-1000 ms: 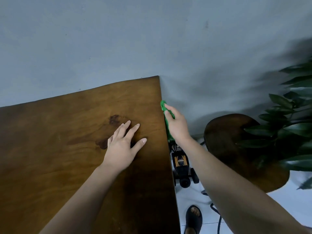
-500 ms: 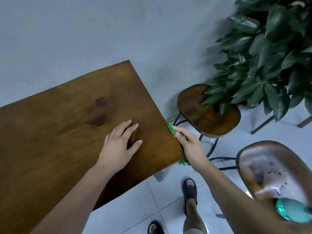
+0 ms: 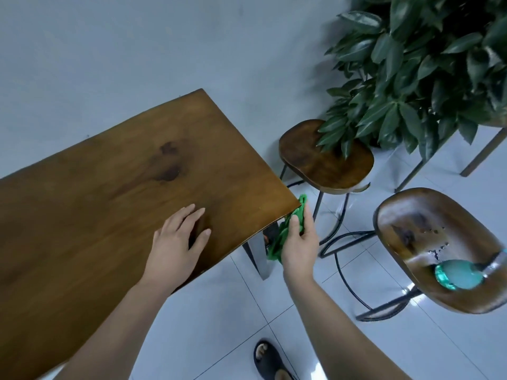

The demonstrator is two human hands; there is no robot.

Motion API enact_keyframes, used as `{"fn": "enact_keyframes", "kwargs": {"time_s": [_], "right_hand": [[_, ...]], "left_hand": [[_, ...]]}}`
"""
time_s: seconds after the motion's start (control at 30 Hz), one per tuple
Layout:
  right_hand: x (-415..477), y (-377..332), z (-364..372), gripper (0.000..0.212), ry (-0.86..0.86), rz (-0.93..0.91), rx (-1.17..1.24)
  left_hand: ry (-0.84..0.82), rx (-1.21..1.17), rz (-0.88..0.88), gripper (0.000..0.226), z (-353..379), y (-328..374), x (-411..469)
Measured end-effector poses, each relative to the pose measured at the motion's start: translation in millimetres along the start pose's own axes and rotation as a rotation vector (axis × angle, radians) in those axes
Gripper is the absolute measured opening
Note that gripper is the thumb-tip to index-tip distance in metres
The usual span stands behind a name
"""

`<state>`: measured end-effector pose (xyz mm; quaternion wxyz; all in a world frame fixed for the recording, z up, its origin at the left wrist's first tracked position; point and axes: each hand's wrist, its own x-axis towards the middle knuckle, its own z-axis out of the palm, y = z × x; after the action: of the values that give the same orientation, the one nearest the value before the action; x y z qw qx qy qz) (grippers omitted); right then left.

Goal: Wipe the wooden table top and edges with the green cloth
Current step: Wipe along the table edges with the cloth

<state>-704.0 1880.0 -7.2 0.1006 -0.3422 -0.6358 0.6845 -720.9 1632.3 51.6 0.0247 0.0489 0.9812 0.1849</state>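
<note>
The wooden table [image 3: 115, 187] fills the left and middle of the view, with a dark stain in its top. My left hand [image 3: 177, 239] lies flat on the top near the front right corner, fingers spread. My right hand [image 3: 299, 242] grips the green cloth [image 3: 285, 231] and presses it against the table's near right corner, at the edge. Part of the cloth hangs down below the hand beside the table leg.
A wooden stool [image 3: 326, 160] stands right of the table under a leafy plant [image 3: 417, 72]. A second stool [image 3: 444, 248] nearer right holds a teal object [image 3: 458, 275] and drops of water. A sandalled foot [image 3: 270, 360] is on the white tile floor.
My right hand has slid the cloth along the table's right edge towards me, down to the near corner. The view has swung right and downward. My left hand stays flat on the top.
</note>
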Motion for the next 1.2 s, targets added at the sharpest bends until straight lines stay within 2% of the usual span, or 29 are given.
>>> {"fn": "enact_keyframes", "kwargs": {"time_s": [0.07,0.27,0.43,0.53,0.7,0.8,0.87,0.97,1.2], "right_hand": [[-31,7,14,0.049,-0.032,0.052,-0.021],[-136,42,56,0.05,-0.317,0.102,-0.047],[-166,47,57,0.055,-0.484,0.126,-0.112],[-151,30,51,0.058,-0.425,0.147,-0.092],[-98,5,37,0.066,-0.178,0.113,0.005],[-101,3,41,0.058,-0.1,0.121,0.049],[-125,9,57,0.045,-0.064,0.103,0.026],[-176,30,95,0.042,-0.025,0.102,0.028],[-316,84,175,0.036,-0.092,0.171,0.035]], "left_hand": [[0.004,0.002,-0.017,0.055,-3,-9,-13],[0.019,0.033,-0.068,0.055,-11,-25,-59],[0.008,0.056,-0.097,0.055,-21,-43,-105],[0.009,0.049,-0.095,0.054,-27,-61,-125],[-0.015,0.022,-0.077,0.054,-40,-93,-137],[-0.03,0.02,-0.039,0.056,-51,-120,-137],[-0.036,0.014,0.003,0.057,-59,-139,-134],[-0.05,0.028,0.073,0.053,-69,-173,-130],[-0.109,0.031,0.19,0.049,-82,-237,-130]]}}
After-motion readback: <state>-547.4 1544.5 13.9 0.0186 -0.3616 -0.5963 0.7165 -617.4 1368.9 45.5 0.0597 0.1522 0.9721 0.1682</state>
